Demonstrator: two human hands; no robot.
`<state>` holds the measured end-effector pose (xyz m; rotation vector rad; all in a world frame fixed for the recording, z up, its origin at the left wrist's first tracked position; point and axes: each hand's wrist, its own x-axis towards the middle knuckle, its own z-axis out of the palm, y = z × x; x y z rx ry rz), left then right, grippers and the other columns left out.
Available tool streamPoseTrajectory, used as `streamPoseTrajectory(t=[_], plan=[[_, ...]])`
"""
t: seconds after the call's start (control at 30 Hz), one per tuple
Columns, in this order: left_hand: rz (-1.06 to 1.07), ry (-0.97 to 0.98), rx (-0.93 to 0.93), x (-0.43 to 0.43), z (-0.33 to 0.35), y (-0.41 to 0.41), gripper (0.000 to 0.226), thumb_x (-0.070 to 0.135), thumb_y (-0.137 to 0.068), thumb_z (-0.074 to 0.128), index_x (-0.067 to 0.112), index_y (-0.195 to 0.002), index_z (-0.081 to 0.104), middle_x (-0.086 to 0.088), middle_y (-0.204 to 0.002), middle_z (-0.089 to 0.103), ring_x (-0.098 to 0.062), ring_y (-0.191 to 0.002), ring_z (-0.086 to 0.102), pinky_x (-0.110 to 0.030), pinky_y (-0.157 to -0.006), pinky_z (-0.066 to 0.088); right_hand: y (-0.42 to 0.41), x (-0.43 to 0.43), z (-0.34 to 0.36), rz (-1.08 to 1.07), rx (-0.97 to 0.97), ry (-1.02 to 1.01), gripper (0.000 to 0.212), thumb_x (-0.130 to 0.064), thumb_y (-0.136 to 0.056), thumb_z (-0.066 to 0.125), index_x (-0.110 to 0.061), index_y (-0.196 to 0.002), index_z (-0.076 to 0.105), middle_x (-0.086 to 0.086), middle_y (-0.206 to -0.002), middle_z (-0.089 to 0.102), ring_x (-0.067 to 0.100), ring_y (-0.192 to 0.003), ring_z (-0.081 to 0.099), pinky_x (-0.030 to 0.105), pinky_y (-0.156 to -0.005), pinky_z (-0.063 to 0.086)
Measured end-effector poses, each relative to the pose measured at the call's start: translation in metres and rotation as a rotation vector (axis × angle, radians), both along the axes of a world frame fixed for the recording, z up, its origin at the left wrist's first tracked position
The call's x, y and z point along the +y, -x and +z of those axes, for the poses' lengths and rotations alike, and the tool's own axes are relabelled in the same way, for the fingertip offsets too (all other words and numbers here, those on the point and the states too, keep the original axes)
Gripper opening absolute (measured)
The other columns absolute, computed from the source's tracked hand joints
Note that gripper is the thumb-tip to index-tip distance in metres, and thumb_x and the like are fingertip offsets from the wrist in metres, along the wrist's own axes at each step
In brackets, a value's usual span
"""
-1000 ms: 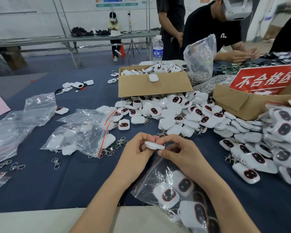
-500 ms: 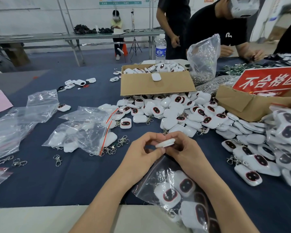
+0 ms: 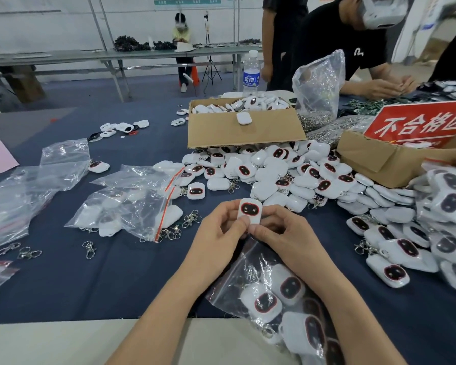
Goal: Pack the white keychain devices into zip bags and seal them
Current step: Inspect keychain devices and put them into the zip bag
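Pinching white keychain device [image 3: 250,210] between left hand [image 3: 219,229] and right hand [image 3: 283,234]. Likely light, rigid, slick; grip side edges. Zip bag [image 3: 248,272] beneath right wrist.

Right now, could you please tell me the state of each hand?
Left hand: closed, pinching the white keychain device.
Right hand: closed, pinching the same device from the other side.
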<state>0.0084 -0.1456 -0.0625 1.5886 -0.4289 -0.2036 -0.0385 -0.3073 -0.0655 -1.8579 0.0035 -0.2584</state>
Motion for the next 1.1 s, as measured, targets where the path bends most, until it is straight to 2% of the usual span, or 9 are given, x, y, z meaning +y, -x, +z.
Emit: streamPoseTrajectory(t=[0.1, 0.2, 0.33, 0.4, 0.53, 0.67, 0.77, 0.9, 1.1], plan=[[0.006, 0.004, 0.011, 0.0, -0.001, -0.001, 0.021, 0.019, -0.1, 0.063, 0.027, -0.119, 0.067, 0.006, -0.103, 0.076, -0.006, -0.092, 0.071, -0.019, -0.081, 0.054, 0.0, -0.001, -0.001, -0.002, 0.002, 0.024, 0.019, -0.033, -0.089, 0.076, -0.044, -0.102, 0.067, -0.013, -0.087, 0.077, 0.002, -0.084, 0.072, 0.021, -0.077, 0.049], [-0.004, 0.023, 0.066, 0.003, 0.001, -0.003, 0.022, 0.02, -0.099, 0.065, 0.026, -0.12, 0.067, 0.001, -0.103, 0.077, -0.011, -0.089, 0.071, -0.024, -0.082, 0.057, 0.0, -0.001, 0.0, 0.001, 0.013, 0.03, 0.018, -0.038, -0.09, 0.074, -0.046, -0.105, 0.067, -0.013, -0.087, 0.077, 0.0, -0.085, 0.071, 0.021, -0.078, 0.047], [0.045, 0.06, 0.183, 0.014, 0.014, -0.011, 0.025, 0.014, -0.099, 0.063, 0.02, -0.123, 0.058, 0.004, -0.09, 0.075, -0.01, -0.072, 0.07, -0.021, -0.062, 0.053, 0.001, -0.002, 0.001, -0.009, 0.037, 0.037, 0.014, -0.042, -0.093, 0.068, -0.048, -0.106, 0.067, -0.016, -0.089, 0.076, -0.006, -0.086, 0.069, 0.007, -0.072, 0.045], [0.016, -0.081, 0.184, 0.029, 0.025, -0.017, 0.021, 0.015, -0.099, 0.063, 0.016, -0.12, 0.059, 0.005, -0.085, 0.072, -0.009, -0.061, 0.063, -0.021, -0.058, 0.048, 0.003, -0.003, 0.002, 0.005, 0.062, 0.043, 0.012, -0.04, -0.094, 0.067, -0.044, -0.106, 0.068, -0.018, -0.09, 0.076, -0.007, -0.087, 0.068, 0.007, -0.074, 0.045], [-0.263, -0.483, 0.145, 0.066, 0.045, -0.021, 0.017, 0.019, -0.1, 0.062, 0.023, -0.114, 0.072, 0.002, -0.085, 0.071, -0.007, -0.069, 0.06, -0.019, -0.065, 0.048, 0.003, -0.004, 0.003, 0.028, 0.087, 0.047, 0.012, -0.034, -0.094, 0.068, -0.039, -0.105, 0.07, -0.015, -0.091, 0.077, -0.003, -0.089, 0.069, 0.021, -0.085, 0.047], [-0.382, -0.61, 0.172, 0.064, 0.052, -0.014, 0.019, 0.021, -0.099, 0.064, 0.023, -0.117, 0.07, 0.002, -0.083, 0.071, -0.007, -0.07, 0.061, -0.02, -0.064, 0.05, 0.005, -0.004, 0.006, 0.055, 0.108, 0.056, 0.012, -0.032, -0.095, 0.068, -0.037, -0.106, 0.07, -0.013, -0.092, 0.077, 0.001, -0.091, 0.07, 0.023, -0.088, 0.05], [-0.386, -0.588, 0.214, 0.055, 0.049, -0.01, 0.021, 0.021, -0.097, 0.067, 0.02, -0.118, 0.065, 0.001, -0.083, 0.072, -0.008, -0.07, 0.063, -0.021, -0.063, 0.05, 0.007, -0.006, 0.008, 0.054, 0.11, 0.068, 0.013, -0.029, -0.095, 0.067, -0.036, -0.106, 0.07, -0.013, -0.091, 0.077, 0.001, -0.089, 0.07, 0.022, -0.085, 0.049], [-0.38, -0.484, 0.268, 0.044, 0.046, -0.005, 0.012, 0.016, -0.099, 0.065, 0.011, -0.107, 0.073, 0.0, -0.078, 0.07, -0.008, -0.068, 0.061, -0.021, -0.062, 0.051, 0.008, -0.014, 0.011, 0.043, 0.156, 0.127, 0.014, -0.031, -0.095, 0.068, -0.04, -0.106, 0.069, -0.013, -0.09, 0.075, 0.003, -0.08, 0.07, 0.023, -0.078, 0.05], [-0.309, -0.405, 0.324, 0.026, 0.047, 0.004, 0.019, 0.013, -0.098, 0.064, 0.017, -0.116, 0.07, -0.008, -0.094, 0.072, -0.011, -0.079, 0.068, -0.023, -0.072, 0.056, 0.009, -0.014, 0.016, 0.151, 0.188, 0.1, 0.026, -0.027, -0.092, 0.073, -0.05, -0.102, 0.069, -0.013, -0.091, 0.075, 0.002, -0.085, 0.071, 0.022, -0.077, 0.051]])
